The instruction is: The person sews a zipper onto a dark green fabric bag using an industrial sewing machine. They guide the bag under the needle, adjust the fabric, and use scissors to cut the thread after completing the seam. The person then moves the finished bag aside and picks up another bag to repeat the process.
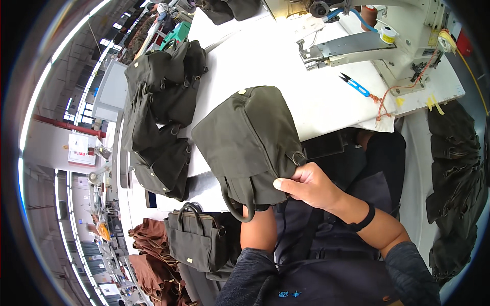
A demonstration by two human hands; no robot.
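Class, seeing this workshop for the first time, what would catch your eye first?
The dark olive bag at the centre stands out, its lower right edge held in the right hand. Bright blue thread snips lie on the white table at upper right, beside the sewing machine.

Dark olive bag, centre of frame, tilted, wider panel toward upper left; curved handle lowermost; metal ring lower right.

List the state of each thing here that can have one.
Held dark green bag: tilted, handle at near end.
Right hand: pinching that bag's edge.
Left hand: hidden by the bag.
Blue snips: lying on table.
Sewing machine: running or not, cannot tell.
Brown pile: crumpled.
Bags at left: bunched together.
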